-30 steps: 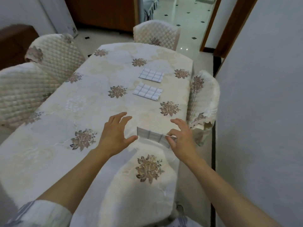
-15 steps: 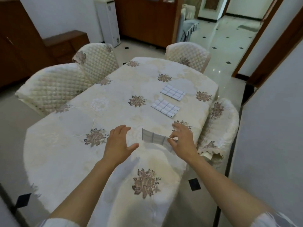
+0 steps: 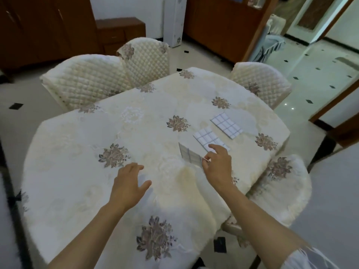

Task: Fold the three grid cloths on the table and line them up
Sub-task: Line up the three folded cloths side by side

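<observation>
Two folded white grid cloths lie flat on the right part of the table: the nearer one (image 3: pixel 208 139) and the farther one (image 3: pixel 226 125). A third folded grid cloth (image 3: pixel 189 156) hangs just above the tabletop, pinched at its right end between thumb and fingers of my right hand (image 3: pixel 217 167). It sits right next to the nearer flat cloth. My left hand (image 3: pixel 129 186) hovers over the table to the left with fingers spread and nothing in it.
The table (image 3: pixel 77 152) carries a cream cloth with brown flower prints. Quilted chairs stand at the left (image 3: pixel 85 78), back left (image 3: pixel 145 55), far end (image 3: pixel 262 82) and right (image 3: pixel 281 191). Wooden cabinets (image 3: pixel 48 26) line the far wall.
My right hand has carried the held cloth forward, close to the nearer flat cloth. My left hand stayed behind, spread and empty. The camera view has tilted up and swung left.
</observation>
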`<state>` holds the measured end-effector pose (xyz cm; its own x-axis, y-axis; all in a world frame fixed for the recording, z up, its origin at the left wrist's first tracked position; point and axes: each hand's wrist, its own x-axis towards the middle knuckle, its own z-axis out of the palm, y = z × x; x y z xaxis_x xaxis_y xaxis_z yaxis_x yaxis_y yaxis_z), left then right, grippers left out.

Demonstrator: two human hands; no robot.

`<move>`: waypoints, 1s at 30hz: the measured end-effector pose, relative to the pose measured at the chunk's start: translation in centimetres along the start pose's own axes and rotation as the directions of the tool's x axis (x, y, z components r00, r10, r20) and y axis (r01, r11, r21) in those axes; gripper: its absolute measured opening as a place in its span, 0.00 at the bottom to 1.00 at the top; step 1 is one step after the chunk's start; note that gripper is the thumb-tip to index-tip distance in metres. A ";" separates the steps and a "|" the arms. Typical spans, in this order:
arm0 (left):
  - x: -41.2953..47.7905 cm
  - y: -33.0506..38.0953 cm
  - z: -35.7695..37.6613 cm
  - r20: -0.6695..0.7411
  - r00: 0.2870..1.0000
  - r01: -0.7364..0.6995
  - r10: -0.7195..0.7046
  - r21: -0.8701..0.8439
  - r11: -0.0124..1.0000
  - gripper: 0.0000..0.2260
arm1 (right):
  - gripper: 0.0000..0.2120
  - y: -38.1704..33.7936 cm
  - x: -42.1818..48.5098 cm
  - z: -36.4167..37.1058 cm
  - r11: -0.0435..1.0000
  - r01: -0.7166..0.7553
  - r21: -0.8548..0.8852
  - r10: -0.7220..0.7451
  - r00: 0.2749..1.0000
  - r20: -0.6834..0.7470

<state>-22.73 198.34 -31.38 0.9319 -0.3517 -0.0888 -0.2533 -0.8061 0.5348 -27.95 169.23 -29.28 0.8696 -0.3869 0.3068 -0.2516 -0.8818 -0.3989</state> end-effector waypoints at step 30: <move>5.7 8.3 10.4 0.028 0.955 0.297 -0.296 -0.095 0.950 0.20 | 0.16 13.0 3.2 2.2 0.999 0.017 0.040 -0.029 0.951 0.309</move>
<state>-22.22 184.67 -36.19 0.9574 -0.1107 -0.2666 0.0610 -0.8251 0.5617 -27.46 157.14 -35.35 0.9651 -0.2592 0.0364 -0.2193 -0.8767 -0.4281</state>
